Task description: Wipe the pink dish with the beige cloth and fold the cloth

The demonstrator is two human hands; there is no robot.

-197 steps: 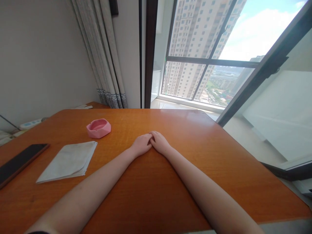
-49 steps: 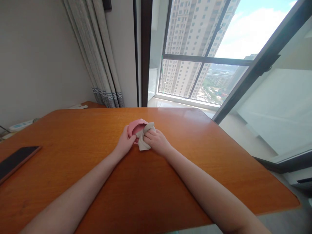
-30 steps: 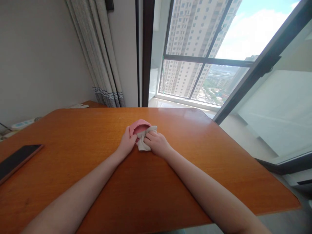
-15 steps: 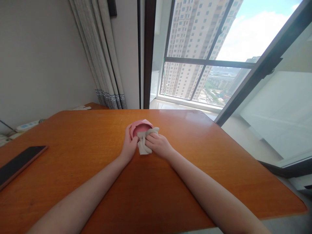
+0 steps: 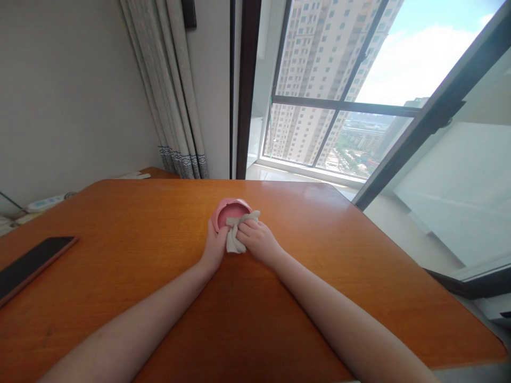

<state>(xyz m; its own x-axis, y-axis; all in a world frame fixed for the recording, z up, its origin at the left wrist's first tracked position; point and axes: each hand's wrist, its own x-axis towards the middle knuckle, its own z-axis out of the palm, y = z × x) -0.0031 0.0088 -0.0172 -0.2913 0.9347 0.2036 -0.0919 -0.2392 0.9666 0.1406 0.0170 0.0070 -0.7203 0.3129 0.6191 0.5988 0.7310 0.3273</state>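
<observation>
A pink bowl [image 5: 231, 208] is tilted so that its hollow faces me, over the middle of the wooden table. My left hand [image 5: 216, 242] grips its left and lower edge, thumb toward the front. My right hand [image 5: 257, 236] is closed on a crumpled white cloth [image 5: 235, 240], pressed against the near right rim of the bowl. Part of the cloth reaches into the hollow and part hangs down in front. The fingertips of my right hand are partly buried in the cloth's folds.
A dark phone [image 5: 35, 266] with a reddish edge lies at the table's left. The wooden table [image 5: 311, 319] ends before a tall window [image 5: 319, 101] and a glass door. A grey curtain [image 5: 167, 96] hangs behind. A white power strip [image 5: 48, 203] sits beyond the left edge.
The bowl has turned slightly in my left hand, and its rim shows a different outline. The cloth and right hand have shifted only a little. The view has moved slightly.
</observation>
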